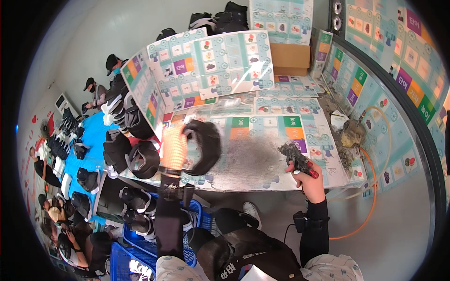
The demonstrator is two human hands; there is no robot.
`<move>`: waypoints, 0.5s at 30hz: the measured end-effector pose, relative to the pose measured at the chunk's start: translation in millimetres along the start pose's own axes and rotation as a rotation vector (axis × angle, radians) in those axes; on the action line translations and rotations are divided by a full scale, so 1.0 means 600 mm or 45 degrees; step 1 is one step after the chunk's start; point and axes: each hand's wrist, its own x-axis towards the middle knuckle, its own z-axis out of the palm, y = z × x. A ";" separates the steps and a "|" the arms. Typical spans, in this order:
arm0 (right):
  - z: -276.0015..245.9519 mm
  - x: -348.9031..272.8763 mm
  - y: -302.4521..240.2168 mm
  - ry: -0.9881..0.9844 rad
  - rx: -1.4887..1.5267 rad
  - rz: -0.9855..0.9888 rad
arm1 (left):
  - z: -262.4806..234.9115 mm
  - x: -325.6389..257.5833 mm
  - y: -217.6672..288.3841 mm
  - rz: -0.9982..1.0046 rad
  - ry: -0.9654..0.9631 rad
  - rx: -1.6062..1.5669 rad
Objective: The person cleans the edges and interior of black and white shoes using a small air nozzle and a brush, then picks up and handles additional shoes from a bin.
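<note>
My left hand [173, 147], bright and partly smeared by motion, is closed on a black shoe [207, 149] above the left part of the table. The shoe is blurred and its round opening faces my hand. My fingertips on it cannot be made out. At the right, my right hand [309, 180] grips a spray gun [296, 158], dark with caked residue and red near its back end. Its nose points up and left over the table. Between the hands lies a dark sprayed stain [251, 154] on the printed sheets covering the table [220, 180].
Printed boards [234, 65] screen the back and left. More black shoes [143, 159] stand at the table's left end; several fill blue baskets [204, 220] below. An orange hose [370, 206] hangs at the right beside a crusted pot [354, 133]. Other people [96, 93] work far left.
</note>
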 end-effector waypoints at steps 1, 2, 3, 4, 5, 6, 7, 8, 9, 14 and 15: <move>-0.015 -0.005 0.003 0.060 -0.020 0.017 | -0.016 0.019 0.051 0.032 0.064 0.217; -0.020 -0.008 0.003 0.066 -0.014 -0.012 | -0.057 0.030 0.101 0.048 0.140 0.467; -0.019 -0.009 0.002 0.056 -0.013 -0.043 | -0.064 0.038 0.122 0.137 0.156 0.586; -0.016 -0.009 0.002 0.047 -0.025 -0.030 | -0.061 0.050 0.152 0.165 0.057 0.590; -0.021 -0.008 0.005 0.060 -0.095 -0.022 | -0.024 0.065 0.181 0.266 -0.015 0.615; 0.000 -0.005 -0.003 -0.006 -0.124 -0.031 | -0.032 0.070 0.193 0.334 -0.080 0.721; -0.002 -0.008 -0.006 0.013 -0.184 -0.014 | 0.035 0.077 0.214 0.292 -0.210 0.558; -0.012 -0.009 -0.001 0.064 -0.211 0.006 | 0.096 0.088 0.238 0.269 -0.345 0.393; -0.007 -0.007 -0.001 0.006 -0.294 -0.048 | 0.109 0.096 0.240 0.243 -0.517 0.145; 0.015 -0.011 -0.022 -0.008 -0.641 -0.125 | 0.156 0.100 0.271 -0.029 -0.863 -0.592; 0.010 -0.011 -0.024 0.017 -0.626 -0.126 | 0.166 0.098 0.284 -0.019 -0.877 -0.609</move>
